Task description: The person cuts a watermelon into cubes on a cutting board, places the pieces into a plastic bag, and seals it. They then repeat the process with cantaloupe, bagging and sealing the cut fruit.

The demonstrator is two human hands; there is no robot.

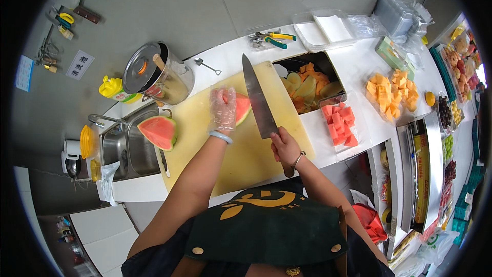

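Note:
My left hand [223, 112], in a clear plastic glove, rests on a wedge of watermelon [242, 107] that lies on the yellowish cutting board [246, 161]. The palm and fingers cover part of the wedge. In my bare right hand [285, 147] is the handle of a large kitchen knife [258, 98]. Its broad blade points away from me, just right of the wedge, over the board. A bigger cut piece of watermelon [158, 132] with its stem sits at the board's left edge, beside the sink.
Right of the board, a sunken bin [307, 84] holds peels and rinds. Beside it are a tray of watermelon cubes [340, 125] and packs of orange melon cubes [392, 92]. A double sink [132, 150] and a lidded steel pot [146, 65] stand left. Pruning shears [275, 39] lie behind.

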